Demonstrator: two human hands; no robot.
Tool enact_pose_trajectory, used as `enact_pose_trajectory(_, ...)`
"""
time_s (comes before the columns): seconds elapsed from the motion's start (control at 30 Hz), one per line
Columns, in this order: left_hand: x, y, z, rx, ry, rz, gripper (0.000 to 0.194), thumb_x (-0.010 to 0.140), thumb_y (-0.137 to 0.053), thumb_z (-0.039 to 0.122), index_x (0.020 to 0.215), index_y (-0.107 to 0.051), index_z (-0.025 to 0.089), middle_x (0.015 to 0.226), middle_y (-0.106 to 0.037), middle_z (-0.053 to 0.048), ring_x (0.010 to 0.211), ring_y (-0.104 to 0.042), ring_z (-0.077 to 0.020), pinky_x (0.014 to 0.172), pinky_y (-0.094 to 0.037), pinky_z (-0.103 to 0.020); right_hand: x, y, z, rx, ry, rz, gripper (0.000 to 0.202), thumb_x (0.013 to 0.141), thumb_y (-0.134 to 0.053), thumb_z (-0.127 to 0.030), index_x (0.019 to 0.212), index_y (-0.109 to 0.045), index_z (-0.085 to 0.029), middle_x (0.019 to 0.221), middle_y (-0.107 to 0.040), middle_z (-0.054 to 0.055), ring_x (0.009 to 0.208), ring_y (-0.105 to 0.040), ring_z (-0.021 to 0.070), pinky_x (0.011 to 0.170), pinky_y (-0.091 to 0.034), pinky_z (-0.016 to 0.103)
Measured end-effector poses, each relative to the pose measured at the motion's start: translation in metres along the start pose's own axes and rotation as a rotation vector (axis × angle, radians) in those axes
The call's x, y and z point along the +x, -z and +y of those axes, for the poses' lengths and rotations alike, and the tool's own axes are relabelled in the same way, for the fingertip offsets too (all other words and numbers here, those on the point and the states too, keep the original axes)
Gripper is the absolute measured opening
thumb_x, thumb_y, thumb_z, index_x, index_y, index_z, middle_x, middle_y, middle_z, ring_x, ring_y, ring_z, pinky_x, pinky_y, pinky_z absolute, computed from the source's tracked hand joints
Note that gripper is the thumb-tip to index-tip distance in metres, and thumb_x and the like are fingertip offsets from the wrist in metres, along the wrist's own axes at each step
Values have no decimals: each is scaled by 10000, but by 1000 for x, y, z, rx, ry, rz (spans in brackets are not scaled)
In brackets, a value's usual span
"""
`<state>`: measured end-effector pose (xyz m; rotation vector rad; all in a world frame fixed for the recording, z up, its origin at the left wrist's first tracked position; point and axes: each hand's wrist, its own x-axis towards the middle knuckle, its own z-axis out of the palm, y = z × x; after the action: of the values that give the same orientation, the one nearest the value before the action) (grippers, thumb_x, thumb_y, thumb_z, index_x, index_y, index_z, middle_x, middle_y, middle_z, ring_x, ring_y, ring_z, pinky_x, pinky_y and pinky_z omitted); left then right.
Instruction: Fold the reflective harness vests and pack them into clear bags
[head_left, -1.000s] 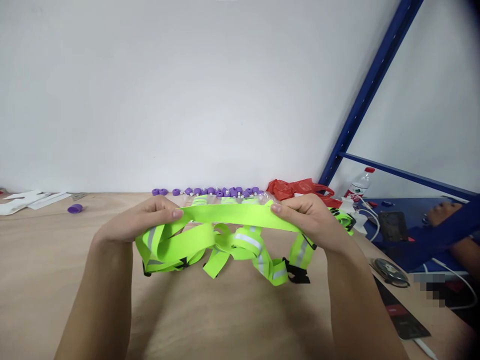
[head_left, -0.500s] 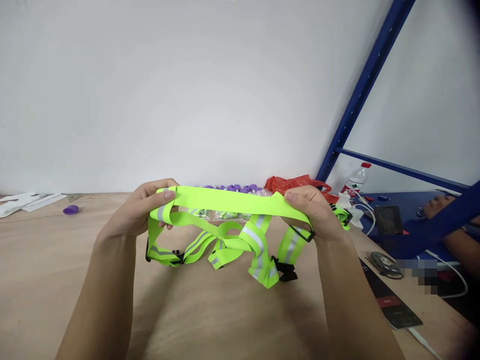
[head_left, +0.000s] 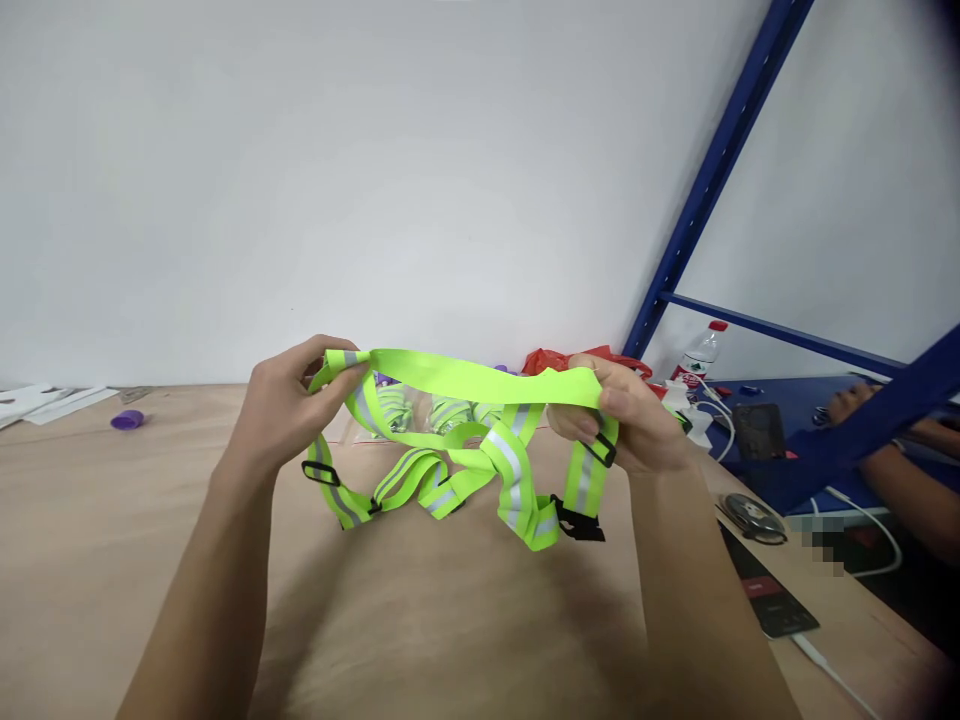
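Note:
Between my two hands hangs a neon yellow-green reflective harness (head_left: 480, 380) of elastic straps with silver stripes, its top strap stretched across. My left hand (head_left: 304, 400) pinches the strap's left end between thumb and fingers. At the other end my right hand (head_left: 626, 410) grips the strap, thumb in front and fingers behind. Below the left hand dangles a strap with a black slider (head_left: 321, 473). A second black slider (head_left: 602, 450) sits just under the right hand, and a black buckle (head_left: 579, 520) hangs lower. The middle straps droop in loops above the table.
Clear bags of similar striped straps (head_left: 450, 412) lie behind the harness. A purple cap (head_left: 127, 419) and white sheets (head_left: 64, 403) are at left. On the right are a red plastic bag (head_left: 547, 360), a bottle (head_left: 699, 352), a phone (head_left: 772, 590), a blue frame (head_left: 697, 190) and another person's hand (head_left: 847, 402).
My hands have shifted, the left one rising and rolling the strap's end over. The right hand's fingers now show under the strap. The bags of straps behind are more visible.

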<state>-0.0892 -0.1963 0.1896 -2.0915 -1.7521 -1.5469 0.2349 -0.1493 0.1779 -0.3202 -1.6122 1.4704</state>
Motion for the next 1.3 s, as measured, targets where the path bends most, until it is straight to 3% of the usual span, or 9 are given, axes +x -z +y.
enact_pose_trajectory(0.17,0,-6,-1,185,-40,167,277,812,-700,333,603,-558,219,497,-339,50,520,-330,-129,533,-258,-274,-5,-2,-9,-88,-26,-178,349,786,-768,-436,826,-496,-222,564,-514,-60,469,-417,100,488,-329,248)
enact_pose_trajectory(0.27,2,-9,2,-54,56,221,162,802,-709,321,694,-639,223,574,-455,35,576,-421,-128,522,-305,-257,-5,-7,-13,-297,-105,-137,301,801,-774,-368,789,-525,-200,625,-516,-46,519,-441,92,483,-329,227)
enact_pose_trajectory(0.4,5,-7,6,-503,247,129,200,759,-749,280,939,-709,203,632,-543,25,526,-458,-100,458,-348,-229,-1,-15,-13,-618,-203,-119,315,814,-742,-401,670,-591,-166,614,-478,-33,543,-412,88,467,-286,224)
enact_pose_trajectory(0.63,1,-4,15,-619,318,-8,255,834,-700,384,748,-575,179,470,-530,43,354,-493,-95,360,-286,-203,1,-22,-10,-707,-236,-313,560,869,-659,-448,476,-359,-186,531,-207,-71,480,-195,61,431,-130,244)
enact_pose_trajectory(0.77,-1,-4,24,-742,290,-70,280,837,-690,438,913,-576,194,726,-729,-61,445,-633,-162,341,-276,-211,-1,-20,-10,-660,-194,-402,530,868,-660,-527,515,-489,-171,549,-316,-57,504,-271,70,458,-180,244)
enact_pose_trajectory(0.9,-4,0,30,-876,212,-92,427,776,-748,332,1168,-598,250,983,-740,-89,674,-714,-211,361,-299,-205,-1,-17,-8,-591,-190,-462,570,869,-654,-565,488,-502,-170,515,-357,-54,502,-328,78,469,-232,238)
enact_pose_trajectory(1.03,-9,3,31,-932,199,-137,513,698,-772,230,1199,-662,237,970,-719,-54,606,-643,-145,369,-339,-198,-1,-19,-7,-408,-262,-503,384,892,-660,-494,752,-737,-144,676,-679,37,599,-610,127,548,-453,235)
enact_pose_trajectory(1.17,-13,0,35,-1027,161,-163,478,763,-752,303,1223,-646,228,944,-725,-58,686,-708,-213,491,-519,-254,1,-26,-4,-397,-256,-372,321,910,-653,-435,830,-764,-145,790,-751,73,679,-707,159,639,-562,271)
enact_pose_trajectory(1.3,-15,-6,39,-1109,149,-167,398,816,-722,391,1170,-624,239,1274,-660,-96,910,-746,-311,737,-628,-411,8,-35,6,-494,-280,-210,229,899,-673,-382,928,-755,-170,863,-766,61,743,-727,163,721,-583,291)
